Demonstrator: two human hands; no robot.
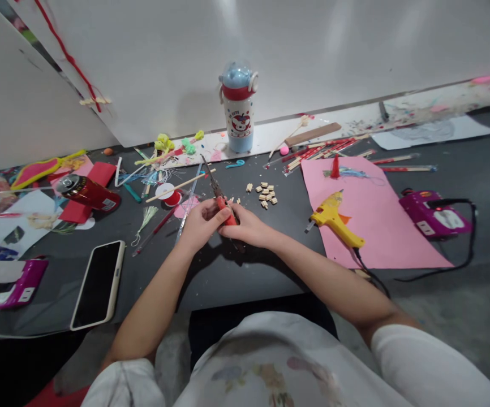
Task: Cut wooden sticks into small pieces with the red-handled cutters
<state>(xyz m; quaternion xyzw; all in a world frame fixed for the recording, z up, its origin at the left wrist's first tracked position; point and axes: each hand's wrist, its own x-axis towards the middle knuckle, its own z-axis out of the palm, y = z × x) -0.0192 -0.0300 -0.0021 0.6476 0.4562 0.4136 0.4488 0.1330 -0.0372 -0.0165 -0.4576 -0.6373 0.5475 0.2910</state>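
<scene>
Both hands meet over the dark table, closed around a long tool with a dark narrow tip and a red-orange grip (229,219); its exact kind is unclear. My left hand (202,223) has its thumb pressed on the grip. Curled about the tool from the other side is my right hand (249,228); the fingers partly hide the grip. Just beyond lies a cluster of small pale wooden pieces (266,195). Left of the hands are a thin wooden stick (181,185) and a red thread spool (170,195) with a white end.
A water bottle (240,113) stands at the back against the white panel. To the right, a yellow glue gun (334,217) rests on pink paper (385,226), near a purple power strip (434,215). A red can (87,192) and a phone (98,285) lie at left.
</scene>
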